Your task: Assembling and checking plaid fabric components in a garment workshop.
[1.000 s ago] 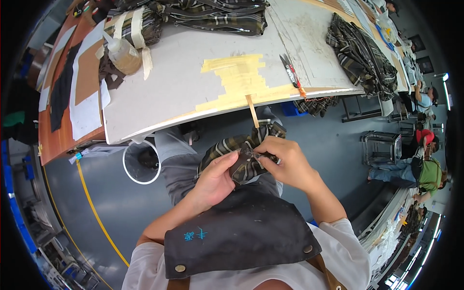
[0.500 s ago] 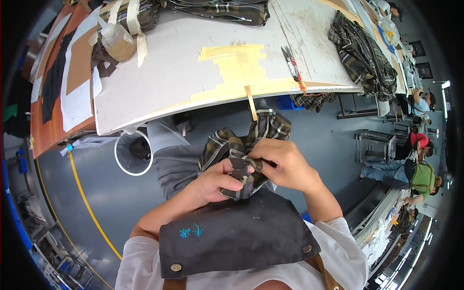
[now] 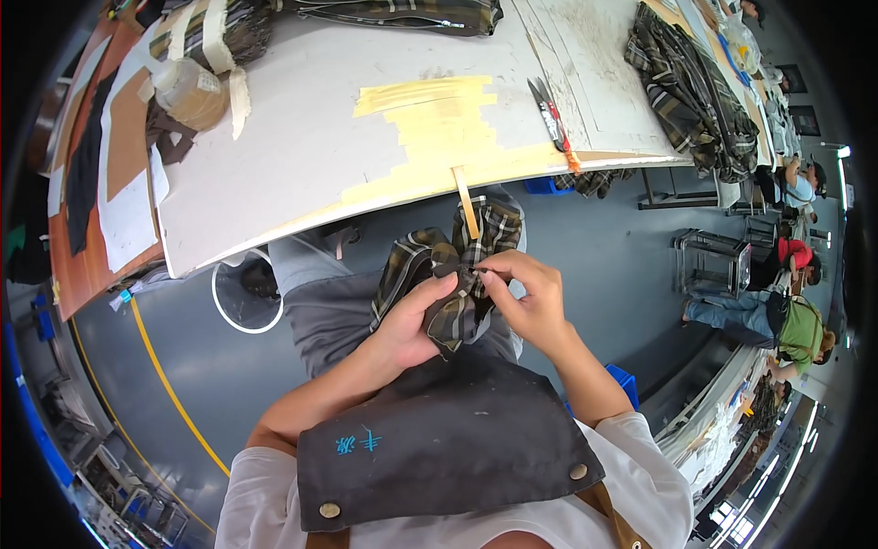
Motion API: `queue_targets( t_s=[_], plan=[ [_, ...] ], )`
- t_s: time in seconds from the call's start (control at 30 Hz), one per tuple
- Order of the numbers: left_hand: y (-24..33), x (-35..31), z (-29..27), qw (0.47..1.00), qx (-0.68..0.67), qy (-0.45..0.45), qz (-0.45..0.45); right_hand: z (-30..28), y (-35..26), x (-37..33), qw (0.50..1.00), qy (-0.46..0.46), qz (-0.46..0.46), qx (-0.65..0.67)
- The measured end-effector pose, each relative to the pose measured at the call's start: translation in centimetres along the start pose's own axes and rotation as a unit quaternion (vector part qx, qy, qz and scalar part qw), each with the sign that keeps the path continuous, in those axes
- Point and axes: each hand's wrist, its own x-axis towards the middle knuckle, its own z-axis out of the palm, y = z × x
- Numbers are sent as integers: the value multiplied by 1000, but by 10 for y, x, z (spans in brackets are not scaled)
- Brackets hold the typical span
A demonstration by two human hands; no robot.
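Note:
A piece of dark plaid fabric [image 3: 400, 267] is bunched over my lap, in front of the dark apron [image 3: 448, 448]. My left hand [image 3: 412, 325] is closed on its near part, with the thumb lying on top. The thumb and forefinger of my right hand [image 3: 530, 297] pinch at the fabric beside the left thumb. Whether anything small is between those fingertips I cannot make out. Just beyond, a thin tan strip [image 3: 465, 203] reaches from the table edge down over the cloth.
Ahead is the white table [image 3: 302, 137] with yellow tape [image 3: 439, 114] at its edge. Red-handled snips [image 3: 552, 119] and more plaid fabric [image 3: 690, 91] lie right; a glue bottle [image 3: 190, 94] stands left. A white bin [image 3: 247, 291] is below. People [image 3: 796, 325] are far right.
My right hand has turned and shifted slightly down, its fingertips now pinched together more visibly. The left thumb has moved up the fabric. The view has shifted slightly.

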Motion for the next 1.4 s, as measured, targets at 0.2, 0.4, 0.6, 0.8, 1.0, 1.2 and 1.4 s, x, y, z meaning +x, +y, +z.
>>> queue_targets(
  t_s=[0.2, 0.4, 0.6, 0.8, 1.0, 1.2, 1.4],
  plan=[
    [0, 18, 1, 998, -44, 45, 6, 9, 18, 0, 991, 22, 127, 41],
    [5, 30, 6, 995, -62, 73, 2, 10, 23, 6, 979, 33, 191, 63],
    [9, 26, 17, 993, -90, 82, -5, 9, 18, 9, 985, 45, 165, 39],
    [12, 26, 15, 991, -104, 82, -2, 13, 13, 16, 984, 54, 168, 37],
    [22, 38, 14, 993, -95, 66, 30, 17, 13, 26, 980, 75, 180, 32],
    [43, 52, 5, 998, -5, -6, 63, 6, 17, 32, 979, 54, 177, 88],
    [47, 53, -6, 903, 380, 112, 164, -3, 25, 23, 993, 22, -45, -111]
  ],
)
